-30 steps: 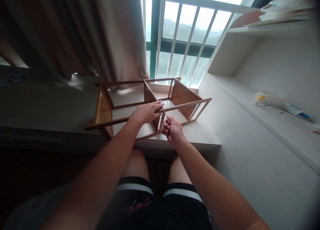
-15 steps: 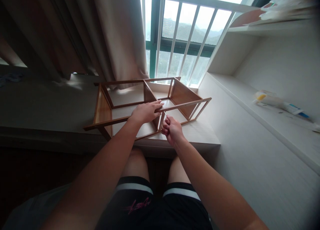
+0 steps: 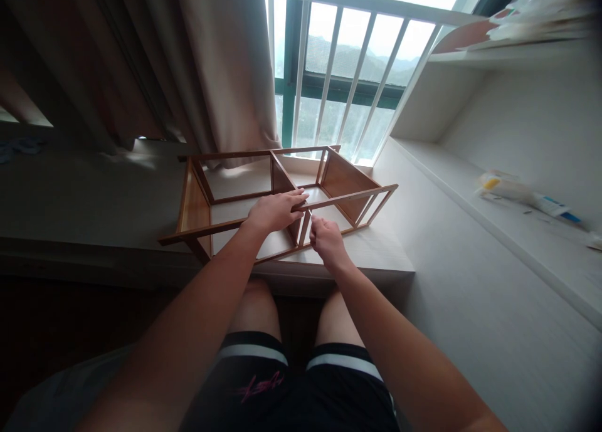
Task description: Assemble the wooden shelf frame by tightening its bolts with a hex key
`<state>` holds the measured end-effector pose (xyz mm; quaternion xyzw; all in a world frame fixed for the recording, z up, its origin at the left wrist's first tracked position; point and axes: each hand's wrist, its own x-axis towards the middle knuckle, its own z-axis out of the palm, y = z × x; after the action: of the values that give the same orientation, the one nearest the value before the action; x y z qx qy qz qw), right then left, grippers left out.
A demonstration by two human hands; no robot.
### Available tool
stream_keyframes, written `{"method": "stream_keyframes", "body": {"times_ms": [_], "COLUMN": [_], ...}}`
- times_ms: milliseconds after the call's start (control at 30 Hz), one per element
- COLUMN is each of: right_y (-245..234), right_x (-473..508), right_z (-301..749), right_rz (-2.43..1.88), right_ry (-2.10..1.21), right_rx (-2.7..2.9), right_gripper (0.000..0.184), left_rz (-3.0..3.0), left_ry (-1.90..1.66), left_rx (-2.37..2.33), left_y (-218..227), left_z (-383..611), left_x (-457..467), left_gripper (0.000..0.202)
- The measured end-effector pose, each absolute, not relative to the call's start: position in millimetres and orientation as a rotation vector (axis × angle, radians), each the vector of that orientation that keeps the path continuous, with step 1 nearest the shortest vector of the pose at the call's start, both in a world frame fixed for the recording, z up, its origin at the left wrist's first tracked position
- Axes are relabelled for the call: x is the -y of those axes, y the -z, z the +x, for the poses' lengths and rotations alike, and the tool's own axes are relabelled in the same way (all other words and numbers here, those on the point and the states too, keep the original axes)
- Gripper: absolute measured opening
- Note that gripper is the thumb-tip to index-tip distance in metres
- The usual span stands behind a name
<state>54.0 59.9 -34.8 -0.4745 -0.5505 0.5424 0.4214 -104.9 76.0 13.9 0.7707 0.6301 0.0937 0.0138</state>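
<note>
A brown wooden shelf rack (image 3: 348, 198) lies on its side on the white ledge, its panels standing upright between the long rails. My left hand (image 3: 275, 210) grips the near upper rail at the middle panel, fingers stretched over the top and thumb lower down. Just right of it, my right hand (image 3: 327, 239) is closed on a thin, light metal tool (image 3: 310, 214). The tool's tip reaches up to the rail by the middle crosspiece; most of it is hidden in my fist, so I cannot tell its exact kind.
Behind the rack are a white railing (image 3: 352, 74) and a window. A beige curtain (image 3: 226, 74) hangs at left. On the right, a white shelf unit (image 3: 451, 168) holds a plastic packet (image 3: 505, 184). The ledge (image 3: 385, 253) ends just before my knees.
My right hand has turned slightly at the wrist and shifted a little to the right, the tool still in it. My left hand and the rack stay in place.
</note>
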Motion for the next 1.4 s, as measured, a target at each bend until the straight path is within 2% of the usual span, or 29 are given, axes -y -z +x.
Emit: {"method": "stream_keyframes", "body": {"times_ms": [100,167,200,367,500,567,633,967,1033,1167,1233,1333,1400], "right_y": [31.0,29.0,28.4,29.0,28.7,28.3,28.8,34.8,32.8,27.8,26.2,26.0,26.7], "right_x": [-62.4,-63.9,-64.7,-65.6,-61.0,-58.7,-56.7,-58.2,-60.5,-61.6,-60.9,-60.9,-62.0], "right_z": [65.9,71.1,72.1,64.5,59.1,57.9,56.2,47.8,51.5,61.7,65.1,66.6,65.5], "right_rz": [-1.475,-1.564,-1.565,-1.236,-0.779,-0.635,-0.648,-0.996,-1.152,-1.499,-1.622,-1.662,-1.582], "right_ry": [-0.627,-0.417,-0.432,-1.259,-1.967,-2.100,-2.088,-1.710,-1.438,-0.610,-0.383,-0.329,-0.523], "right_rx": [1.896,2.001,1.999,1.570,1.022,0.782,0.689,1.001,1.287,1.940,2.086,2.123,1.995], "right_gripper": [0.037,0.035,0.035,0.038,0.035,0.035,0.034,0.038,0.039,0.041,0.043,0.043,0.038], "left_rz": [2.403,2.396,2.391,2.388,2.395,2.393,2.389,2.389,2.382,2.375,2.377,2.385,2.391], "left_ry": [-0.306,-0.306,-0.302,-0.288,-0.297,-0.297,-0.288,-0.278,-0.277,-0.284,-0.288,-0.289,-0.293], "left_rx": [-1.958,-1.961,-1.964,-1.968,-1.968,-1.970,-1.973,-1.963,-1.960,-1.961,-1.958,-1.954,-1.953], "left_y": [-14.3,-15.0,-15.4,-16.3,-15.4,-15.2,-15.5,-17.3,-16.9,-16.5,-16.5,-16.3,-16.1], "left_z": [-104.8,-104.2,-103.9,-103.1,-103.3,-103.3,-103.1,-103.8,-103.8,-103.6,-103.7,-104.0,-104.3], "left_x": [-76.0,-75.6,-75.4,-74.5,-75.1,-75.4,-75.3,-75.4,-75.9,-75.9,-75.8,-75.7,-75.7], "left_gripper": [0.055,0.055,0.056,0.056,0.056,0.056,0.057,0.056,0.056,0.056,0.056,0.057,0.056]}}
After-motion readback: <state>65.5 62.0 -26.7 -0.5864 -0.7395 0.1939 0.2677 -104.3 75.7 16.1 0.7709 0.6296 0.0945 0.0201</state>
